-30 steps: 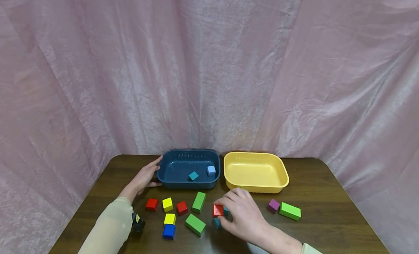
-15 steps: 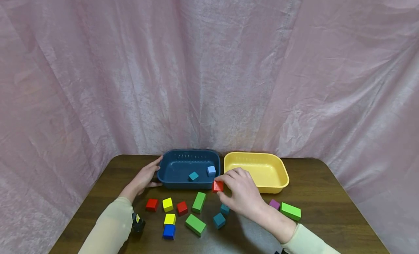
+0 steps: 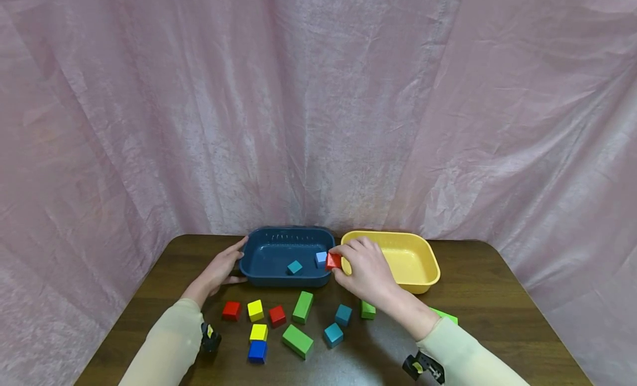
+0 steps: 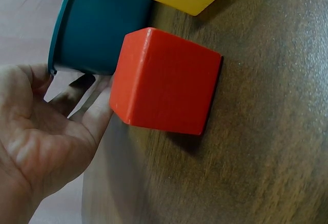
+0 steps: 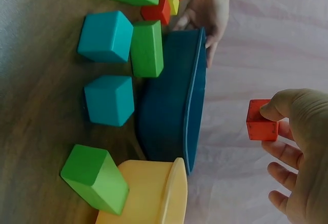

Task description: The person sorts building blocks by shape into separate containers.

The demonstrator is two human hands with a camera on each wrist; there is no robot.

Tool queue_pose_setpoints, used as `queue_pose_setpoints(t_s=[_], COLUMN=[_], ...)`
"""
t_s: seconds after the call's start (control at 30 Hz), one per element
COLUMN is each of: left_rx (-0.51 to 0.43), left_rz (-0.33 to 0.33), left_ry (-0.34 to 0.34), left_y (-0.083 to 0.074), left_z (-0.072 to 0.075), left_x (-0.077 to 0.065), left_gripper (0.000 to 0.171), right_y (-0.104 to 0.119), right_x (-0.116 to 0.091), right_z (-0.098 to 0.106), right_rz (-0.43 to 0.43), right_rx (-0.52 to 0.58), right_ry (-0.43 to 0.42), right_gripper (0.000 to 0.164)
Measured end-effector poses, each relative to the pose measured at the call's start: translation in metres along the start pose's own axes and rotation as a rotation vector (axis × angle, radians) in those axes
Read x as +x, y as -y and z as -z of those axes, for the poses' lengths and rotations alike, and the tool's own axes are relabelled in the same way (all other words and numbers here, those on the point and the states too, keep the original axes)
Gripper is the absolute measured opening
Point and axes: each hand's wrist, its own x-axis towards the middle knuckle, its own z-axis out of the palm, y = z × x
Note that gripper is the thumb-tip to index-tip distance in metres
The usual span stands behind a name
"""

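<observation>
My right hand [image 3: 365,267] pinches a small red cube [image 3: 333,261] between thumb and fingers. It is above the gap where the dark blue basin [image 3: 278,281] and the yellow basin [image 3: 415,287] meet; in the right wrist view the red cube [image 5: 262,121] is held clear of the blue basin's rim. My left hand [image 3: 219,270] rests against the left side of the blue basin, its fingers fairly straight. Inside that basin lie a teal cube [image 3: 294,267] and a light blue cube [image 3: 320,259]. The left wrist view shows another red cube [image 4: 169,83] near my left hand.
On the table stand two red cubes, two yellow cubes [image 3: 255,311], a blue cube [image 3: 257,352], two teal cubes [image 3: 333,335] and several green blocks [image 3: 297,342]. One green block [image 3: 368,310] is near the yellow basin, partly behind my right forearm. A pink curtain [image 3: 318,109] hangs behind.
My right hand has lifted the red cube from beside the teal cubes and carried it away from me, up to the basins' rims. My left hand has stayed at the blue basin.
</observation>
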Motion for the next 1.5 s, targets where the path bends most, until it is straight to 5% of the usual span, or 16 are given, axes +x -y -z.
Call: queue_pose_setpoints(t_s=[0.67,1.5], left_rx=[-0.001,-0.007], left_rz=[-0.005,-0.007], left_ry=[0.001,-0.004], left_y=[-0.003,0.000], left_z=[0.001,0.000], left_x=[0.002,-0.001], left_gripper=[0.059,0.059], right_y=[-0.010,-0.013], right_x=[0.025,0.041], right_z=[-0.014,-0.054], right_rz=[-0.095,-0.138], right_rx=[-0.020,-0.071], right_ry=[0.077,0.216], right_gripper=[0.031,0.028])
